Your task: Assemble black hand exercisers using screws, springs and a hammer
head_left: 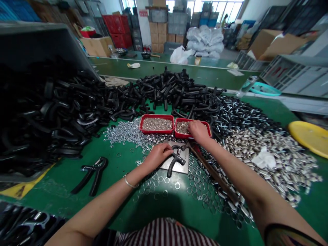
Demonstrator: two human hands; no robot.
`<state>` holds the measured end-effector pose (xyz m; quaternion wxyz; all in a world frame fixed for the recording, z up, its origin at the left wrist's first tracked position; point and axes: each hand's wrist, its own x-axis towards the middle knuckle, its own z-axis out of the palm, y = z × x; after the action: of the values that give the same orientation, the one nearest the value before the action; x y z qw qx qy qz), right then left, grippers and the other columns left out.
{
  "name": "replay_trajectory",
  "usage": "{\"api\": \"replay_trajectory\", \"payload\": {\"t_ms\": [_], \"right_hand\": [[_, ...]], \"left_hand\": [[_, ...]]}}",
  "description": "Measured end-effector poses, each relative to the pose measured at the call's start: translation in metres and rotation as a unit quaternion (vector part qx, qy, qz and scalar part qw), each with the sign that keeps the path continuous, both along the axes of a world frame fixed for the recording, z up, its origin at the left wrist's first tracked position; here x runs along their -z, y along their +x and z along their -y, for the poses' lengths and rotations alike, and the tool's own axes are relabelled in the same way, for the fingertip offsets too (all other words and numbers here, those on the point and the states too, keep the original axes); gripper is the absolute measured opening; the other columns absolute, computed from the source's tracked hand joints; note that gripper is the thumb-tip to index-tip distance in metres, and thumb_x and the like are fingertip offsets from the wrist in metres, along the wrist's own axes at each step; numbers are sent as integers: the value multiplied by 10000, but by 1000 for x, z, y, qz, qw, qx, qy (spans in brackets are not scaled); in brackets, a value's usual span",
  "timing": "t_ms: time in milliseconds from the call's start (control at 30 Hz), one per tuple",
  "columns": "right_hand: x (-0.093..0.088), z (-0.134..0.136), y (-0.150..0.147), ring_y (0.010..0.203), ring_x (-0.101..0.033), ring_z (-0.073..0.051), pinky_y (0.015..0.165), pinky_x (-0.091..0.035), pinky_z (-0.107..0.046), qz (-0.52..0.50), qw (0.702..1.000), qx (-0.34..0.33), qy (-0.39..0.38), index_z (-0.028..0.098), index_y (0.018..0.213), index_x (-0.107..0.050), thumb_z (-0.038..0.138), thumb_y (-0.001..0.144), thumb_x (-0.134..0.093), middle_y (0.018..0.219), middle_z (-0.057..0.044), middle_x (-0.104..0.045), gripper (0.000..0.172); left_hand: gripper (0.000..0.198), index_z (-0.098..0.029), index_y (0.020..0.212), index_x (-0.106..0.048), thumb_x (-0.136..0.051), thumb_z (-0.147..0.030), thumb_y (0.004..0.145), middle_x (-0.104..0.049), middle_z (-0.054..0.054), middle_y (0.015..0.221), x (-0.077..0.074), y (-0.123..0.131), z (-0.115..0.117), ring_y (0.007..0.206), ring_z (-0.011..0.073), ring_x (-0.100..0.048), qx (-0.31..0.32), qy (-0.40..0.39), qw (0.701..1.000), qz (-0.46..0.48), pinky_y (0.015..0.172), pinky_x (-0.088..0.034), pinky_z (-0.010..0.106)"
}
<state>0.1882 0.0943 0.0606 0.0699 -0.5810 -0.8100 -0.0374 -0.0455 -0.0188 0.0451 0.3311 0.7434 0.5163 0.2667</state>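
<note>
My left hand (162,152) is closed at the end of a partly assembled black hand grip exerciser (176,160), which has a silver metal piece across its middle. The exerciser rests on a square metal plate (185,168) in front of me. My right hand (197,130) reaches into the right red tray (208,130), among small metal pins (182,127). Its fingers are drawn together, and whatever is between them is hidden. Beside it stands the left red tray (139,127), filled with tiny metal parts (157,123). A hammer (214,174) lies under my right forearm.
A similar hand grip (93,172) lies at left. Black handles (169,87) are heaped behind the trays and in the bin at left. Loose rings (157,179), washers (123,133), bolts (238,111) and metal cylinders (279,171) spread over the green table. A yellow lid (310,138) sits far right.
</note>
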Motion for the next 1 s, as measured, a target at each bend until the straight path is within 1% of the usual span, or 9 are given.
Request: {"api": "replay_trajectory", "payload": {"t_ms": [133,233,333,433,533,633,767,867,1000], "right_hand": [[0,3,8,958,-586,-275,811,-418,-350,-16,999,20,35,91,1078,-582,212,995,-348,1034,-192,-666,276],[3,-1,21,865,-609,-258,742,-410,-326,-80,995,48,44,121,1107,-541,256,997,-345,982,-153,-679,263],[4,-6,33,803,-617,-254,694,-400,-317,-147,987,63,26,140,1088,-533,263,970,-393,922,-132,-691,220],[1,-8,40,773,-614,-252,681,-401,-321,-181,980,77,37,126,1124,-517,272,972,-382,904,-134,-689,250],[0,-8,41,847,-611,-246,754,-421,-327,-213,975,35,41,159,1055,-566,271,956,-411,951,-128,-682,215],[4,-10,42,951,-603,-245,848,-431,-341,-210,977,-23,7,177,945,-611,195,902,-452,990,-125,-678,167],[3,-9,44,933,-613,-241,830,-453,-356,-228,974,-7,11,159,1043,-598,182,878,-471,1003,-119,-682,210],[-3,5,41,884,-614,-230,812,-454,-353,-261,965,-19,10,173,996,-613,235,891,-504,961,-95,-684,163],[-5,37,23,843,-607,-211,801,-454,-340,-256,956,-102,-101,198,867,-633,284,926,-521,883,-61,-670,152]], "left_hand": [[142,-174,842,-651,-588,-277,917,-670,51,891,-1,13,-7,848,196,-615,2,39,997,-68,797,-469,326],[142,-173,828,-643,-591,-271,918,-646,61,901,4,19,-6,881,206,-595,-12,71,991,-111,827,-461,337],[154,-171,812,-621,-587,-270,926,-622,62,901,12,21,-1,896,214,-574,-30,97,987,-127,846,-459,352],[163,-178,811,-596,-573,-276,939,-601,53,894,18,21,2,913,217,-560,-26,119,984,-127,866,-456,362],[161,-177,831,-585,-548,-274,954,-594,48,891,19,20,2,897,206,-566,-40,111,989,-92,844,-457,344],[182,-171,817,-583,-553,-288,953,-597,51,873,19,19,1,870,205,-570,-43,99,990,-91,828,-453,345],[198,-176,822,-584,-550,-316,958,-607,49,878,19,21,3,893,214,-567,-33,121,985,-116,862,-439,370],[197,-178,855,-587,-540,-333,966,-614,48,891,20,23,5,904,216,-569,-50,124,984,-114,863,-434,372],[228,-167,858,-602,-527,-350,970,-621,76,917,21,26,5,910,237,-560,-48,132,977,-158,844,-423,388]]}}
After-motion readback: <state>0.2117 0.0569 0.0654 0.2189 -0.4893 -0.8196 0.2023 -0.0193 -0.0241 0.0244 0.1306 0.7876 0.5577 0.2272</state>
